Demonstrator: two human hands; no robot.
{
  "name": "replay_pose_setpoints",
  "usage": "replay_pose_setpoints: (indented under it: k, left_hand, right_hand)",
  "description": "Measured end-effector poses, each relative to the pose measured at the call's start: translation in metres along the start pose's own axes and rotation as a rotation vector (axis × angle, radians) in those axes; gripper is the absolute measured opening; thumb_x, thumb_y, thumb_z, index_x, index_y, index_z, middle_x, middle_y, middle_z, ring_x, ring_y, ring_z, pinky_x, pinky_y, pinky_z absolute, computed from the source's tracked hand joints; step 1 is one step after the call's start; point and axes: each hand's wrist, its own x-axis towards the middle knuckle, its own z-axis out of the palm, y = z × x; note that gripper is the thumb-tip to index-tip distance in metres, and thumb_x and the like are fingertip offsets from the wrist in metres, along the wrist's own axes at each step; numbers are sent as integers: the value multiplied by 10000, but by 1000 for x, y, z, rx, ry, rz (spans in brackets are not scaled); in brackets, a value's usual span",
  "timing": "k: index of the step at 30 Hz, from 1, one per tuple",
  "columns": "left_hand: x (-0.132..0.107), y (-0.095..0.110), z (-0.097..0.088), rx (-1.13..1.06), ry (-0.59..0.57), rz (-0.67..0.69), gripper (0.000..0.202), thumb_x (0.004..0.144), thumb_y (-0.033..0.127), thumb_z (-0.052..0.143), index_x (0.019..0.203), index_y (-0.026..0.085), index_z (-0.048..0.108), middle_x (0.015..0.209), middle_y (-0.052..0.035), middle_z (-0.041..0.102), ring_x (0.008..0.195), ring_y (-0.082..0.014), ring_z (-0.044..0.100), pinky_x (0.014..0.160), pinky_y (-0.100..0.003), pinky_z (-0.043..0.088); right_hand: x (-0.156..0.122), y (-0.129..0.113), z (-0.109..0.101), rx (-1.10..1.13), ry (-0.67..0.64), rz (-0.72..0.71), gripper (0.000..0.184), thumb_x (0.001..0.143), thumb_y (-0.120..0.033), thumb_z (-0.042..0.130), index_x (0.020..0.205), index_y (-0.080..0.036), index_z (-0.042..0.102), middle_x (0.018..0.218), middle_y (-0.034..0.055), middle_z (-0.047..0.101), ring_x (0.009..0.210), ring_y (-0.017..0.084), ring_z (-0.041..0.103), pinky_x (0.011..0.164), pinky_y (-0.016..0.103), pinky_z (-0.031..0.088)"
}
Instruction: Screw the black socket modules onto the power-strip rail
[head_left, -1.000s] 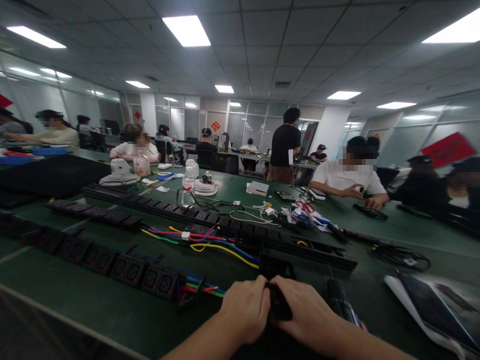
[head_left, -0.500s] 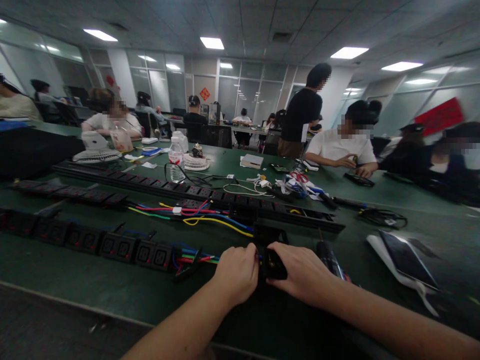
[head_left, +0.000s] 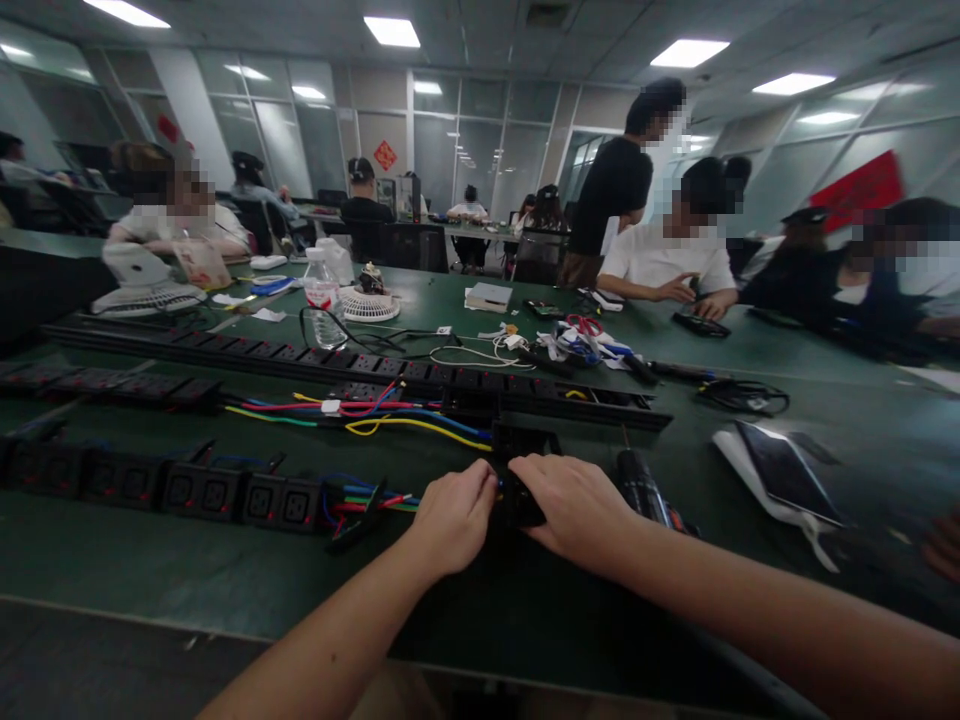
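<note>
One hand (head_left: 581, 502) grips a black box (head_left: 523, 505).

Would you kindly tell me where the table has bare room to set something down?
Bare tabletop shows along the near edge, in front of the nearest socket row and left of the left hand. A smaller patch lies between the white grille and the white box. It is crowded around the wires, the right hand and the drill.

Left grip (head_left: 455, 515) and right grip (head_left: 577, 500) bare — forearms (head_left: 360, 610) bare, tapering — 1 small spot (head_left: 334, 658) on the left
</note>
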Motion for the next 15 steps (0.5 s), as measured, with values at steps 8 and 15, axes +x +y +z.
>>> replay_pose_setpoints:
  k: [8,15]
  left_hand:
    - [-4,2,-2,49,-56,57,117,933,267,440,994,257,540,897,4,683,846,-211,657,731,-296,438]
    - [-4,0,-5,-87,-139,106,261,867,186,491,1108,268,549,1044,-2,686,958,-207,649,816,-301,470]
  right_hand:
    - [-9,-5,-12,41,-46,65,465,762,-385,851,1074,-180,574,954,48,619,873,280,600,732,361,451]
    - [-13,1,-4,91,-71,46,337,730,-250,789,993,-189,588,923,16,618,835,234,604,706,315,439]
